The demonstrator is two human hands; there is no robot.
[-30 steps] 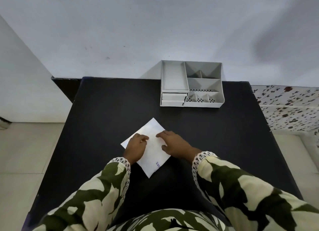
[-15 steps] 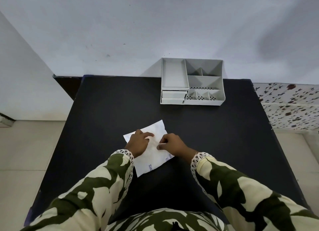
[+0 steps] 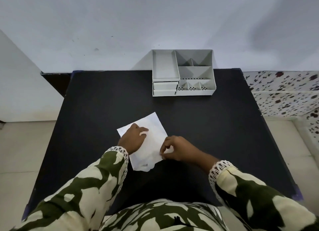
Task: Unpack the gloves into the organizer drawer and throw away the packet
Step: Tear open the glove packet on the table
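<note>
A white paper glove packet (image 3: pixel 151 141) lies flat on the black table (image 3: pixel 207 127), just in front of me. My left hand (image 3: pixel 133 138) rests on its left half, fingers spread over the paper and pressing it down. My right hand (image 3: pixel 174 148) pinches the packet's right edge between thumb and fingers. The near end of the packet looks crumpled. No gloves are visible. The grey organizer (image 3: pixel 183 72) stands at the table's far edge; its two small drawers (image 3: pixel 165 88) at the front left are closed.
A pale wall rises right behind the organizer. A speckled white surface (image 3: pixel 284 92) adjoins the table on the right. Tiled floor shows on the left. My patterned sleeves fill the bottom of the view.
The packet has turned counter-clockwise under my hands. My right hand slid from the packet's middle to its right edge and now pinches it. The printed text at the near end is no longer visible.
</note>
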